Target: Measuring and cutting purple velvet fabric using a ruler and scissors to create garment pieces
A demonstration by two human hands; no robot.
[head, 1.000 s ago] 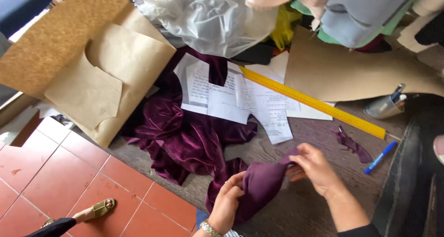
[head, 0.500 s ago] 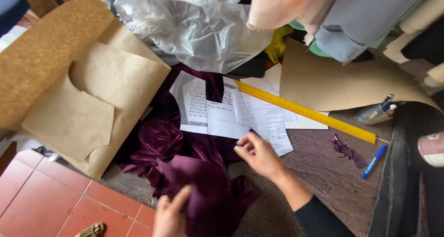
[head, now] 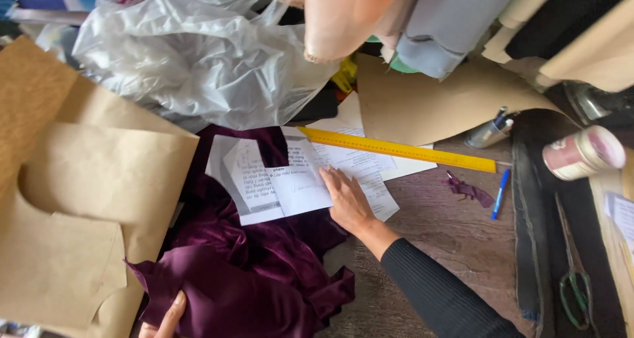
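Observation:
A heap of dark purple velvet cloth lies at the near edge of a wooden table. My left hand grips the cloth's lower left corner, only fingers showing. My right hand, in a black sleeve, rests flat with fingers spread on white printed paper sheets that lie partly over the cloth. A long yellow ruler runs across the papers just beyond that hand.
Brown paper pattern pieces hang at the left. A crumpled clear plastic bag and fabric rolls crowd the back. At right lie a blue pen, purple scrap, metal cup, tape roll and green-handled scissors.
My right hand let go of the purple cloth and moved up onto the printed papers. My left hand dropped to the cloth's lower left. The view shifted toward the table's right.

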